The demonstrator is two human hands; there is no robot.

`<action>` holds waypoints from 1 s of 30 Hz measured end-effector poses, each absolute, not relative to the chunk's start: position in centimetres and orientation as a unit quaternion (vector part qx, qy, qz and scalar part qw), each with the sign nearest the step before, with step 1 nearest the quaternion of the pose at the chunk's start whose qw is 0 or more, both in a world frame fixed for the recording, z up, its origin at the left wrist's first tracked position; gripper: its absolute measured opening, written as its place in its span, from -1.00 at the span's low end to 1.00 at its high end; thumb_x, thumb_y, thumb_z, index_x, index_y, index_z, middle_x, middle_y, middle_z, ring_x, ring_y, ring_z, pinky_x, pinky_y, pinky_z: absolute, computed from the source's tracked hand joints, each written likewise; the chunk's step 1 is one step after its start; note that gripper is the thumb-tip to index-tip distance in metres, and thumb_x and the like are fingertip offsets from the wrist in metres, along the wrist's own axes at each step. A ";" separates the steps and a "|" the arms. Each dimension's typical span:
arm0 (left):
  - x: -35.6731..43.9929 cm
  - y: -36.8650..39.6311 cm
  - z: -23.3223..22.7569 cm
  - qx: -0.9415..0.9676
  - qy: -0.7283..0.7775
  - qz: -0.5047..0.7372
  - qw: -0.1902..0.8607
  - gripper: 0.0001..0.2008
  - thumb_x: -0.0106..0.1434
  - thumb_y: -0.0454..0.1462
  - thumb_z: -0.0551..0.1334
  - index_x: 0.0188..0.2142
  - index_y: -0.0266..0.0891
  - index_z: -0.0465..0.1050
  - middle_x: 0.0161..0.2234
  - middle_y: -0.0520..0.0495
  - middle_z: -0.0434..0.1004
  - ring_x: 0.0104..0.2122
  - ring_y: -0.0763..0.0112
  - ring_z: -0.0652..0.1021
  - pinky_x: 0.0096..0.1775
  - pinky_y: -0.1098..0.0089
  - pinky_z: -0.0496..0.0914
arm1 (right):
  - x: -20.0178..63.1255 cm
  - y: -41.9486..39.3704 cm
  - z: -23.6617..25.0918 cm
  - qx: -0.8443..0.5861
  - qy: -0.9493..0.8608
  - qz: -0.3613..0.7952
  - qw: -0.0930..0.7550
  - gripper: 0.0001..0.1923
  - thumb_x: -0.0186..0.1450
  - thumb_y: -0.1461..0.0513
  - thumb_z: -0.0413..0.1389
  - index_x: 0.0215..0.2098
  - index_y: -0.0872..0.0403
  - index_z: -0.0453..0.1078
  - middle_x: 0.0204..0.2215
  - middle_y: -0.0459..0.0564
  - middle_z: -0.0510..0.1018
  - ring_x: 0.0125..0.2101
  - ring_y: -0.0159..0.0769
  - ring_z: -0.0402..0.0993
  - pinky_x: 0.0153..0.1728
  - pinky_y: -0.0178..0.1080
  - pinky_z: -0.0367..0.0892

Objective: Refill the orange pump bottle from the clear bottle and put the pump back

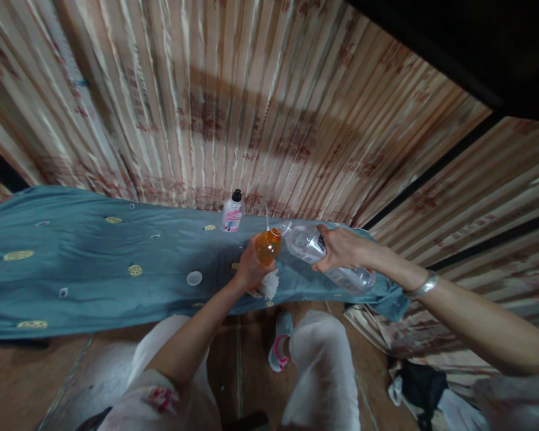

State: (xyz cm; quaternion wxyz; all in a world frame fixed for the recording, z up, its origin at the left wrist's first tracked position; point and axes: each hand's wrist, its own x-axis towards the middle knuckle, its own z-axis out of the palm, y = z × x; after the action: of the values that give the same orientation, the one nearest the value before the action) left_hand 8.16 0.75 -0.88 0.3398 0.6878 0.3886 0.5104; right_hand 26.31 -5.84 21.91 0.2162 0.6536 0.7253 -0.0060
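Gripping a small bottle of orange liquid point(268, 246), the left hand point(250, 269) wraps its fingers around the lower body and also pins a crumpled white cloth point(268, 285) under the palm. The right hand point(341, 248) closes around the middle of a large clear plastic bottle point(327, 258), tilted so its neck points left and meets the mouth of the orange one — the 2 openings touch or nearly touch; I cannot tell which. A silver bangle point(423, 286) sits on the right wrist.

Both bottles hang over the right part of a blue embroidered cloth point(81, 263) spread on a narrow surface, close to its near edge. Just behind them, by the far edge against the striped curtain point(233, 102), stands a white bottle with a black cap point(232, 212). A round white lid point(194, 278) lies to the left of the left hand, apart from it. Leftward the cloth runs long and open — only stitched motifs there. To the right it ends soon, drooping at the corner below the clear bottle.
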 end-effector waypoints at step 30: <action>8.1 0.8 -0.9 0.681 0.381 0.514 0.355 -0.24 0.02 -0.37 0.41 0.20 -0.15 0.19 0.05 -0.12 0.59 -0.07 0.20 0.67 0.00 0.16 0.58 | 26.4 -5.8 22.0 0.653 0.727 -0.014 0.211 -0.18 0.14 -0.09 0.34 0.15 0.29 0.33 -0.37 0.11 0.63 -0.31 -0.01 0.63 -0.45 -0.23 0.21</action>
State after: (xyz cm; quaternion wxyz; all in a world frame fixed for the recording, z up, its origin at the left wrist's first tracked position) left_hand 8.09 0.80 -0.86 0.3548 0.6813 0.3815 0.5142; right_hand 26.40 -5.83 22.02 0.2111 0.6529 0.7273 -0.0143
